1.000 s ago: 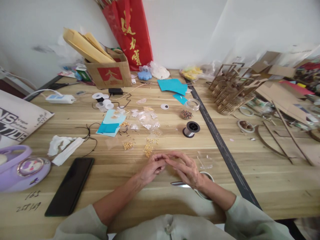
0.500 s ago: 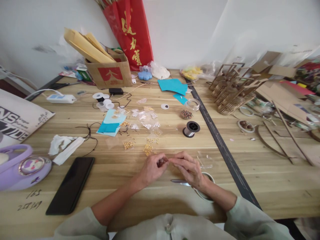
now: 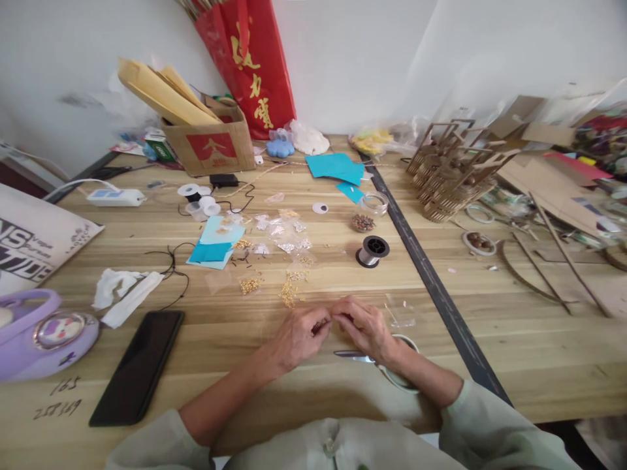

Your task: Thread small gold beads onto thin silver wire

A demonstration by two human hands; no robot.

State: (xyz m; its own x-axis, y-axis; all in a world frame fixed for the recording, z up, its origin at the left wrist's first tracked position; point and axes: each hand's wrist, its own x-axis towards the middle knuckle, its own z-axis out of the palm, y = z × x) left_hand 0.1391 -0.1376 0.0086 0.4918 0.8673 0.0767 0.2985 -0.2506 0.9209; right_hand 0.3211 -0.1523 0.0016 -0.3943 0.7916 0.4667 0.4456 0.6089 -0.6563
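My left hand (image 3: 300,338) is closed above the table, with thumb and fingertips pinched. A small dark brownish thing shows in its curled fingers, too small to name. My right hand (image 3: 363,326) also pinches, its fingertips meeting those of the left; what lies between them is hidden. Beneath the right wrist lie scissors (image 3: 353,355) with pale loop handles, partly covered. Just beyond the hands are small gold-coloured pieces (image 3: 289,294) in loose piles. A spool of fine silvery wire (image 3: 373,253) stands farther off, beside a clear dish of brown beads (image 3: 363,223).
A black phone (image 3: 140,365) and a purple object with a handle (image 3: 59,333) lie left. Blue sheets (image 3: 211,251), small plastic bags (image 3: 284,232) and a cardboard box (image 3: 210,147) are farther back. Woven bamboo baskets (image 3: 441,183) stand right, past a black strip (image 3: 431,281).
My left hand has rolled slightly, showing more of the brownish thing in it. The right fingers have curled in more. Both hands stay together in nearly the same place.
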